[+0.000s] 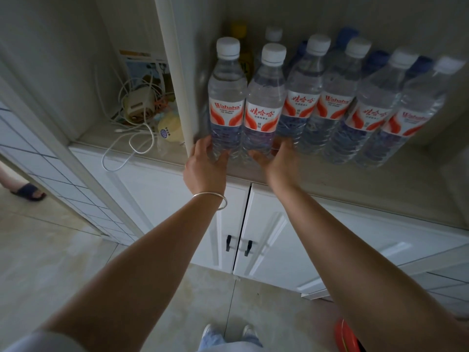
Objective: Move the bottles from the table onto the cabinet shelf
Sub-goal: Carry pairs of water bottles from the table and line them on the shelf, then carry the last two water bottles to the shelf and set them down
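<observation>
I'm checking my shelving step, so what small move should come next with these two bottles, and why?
Probably let go of both and draw the hands back. The left hand and right hand each hold a bottle near its base, and the left bottle and right bottle seem to stand upright on the cabinet shelf, in line with the front row.

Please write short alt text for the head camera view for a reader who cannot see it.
Both hands, left hand and right hand, grip the bases of two water bottles at the left end of a bottle row on the cabinet shelf. Tangled cables fill the neighbouring compartment.
</observation>
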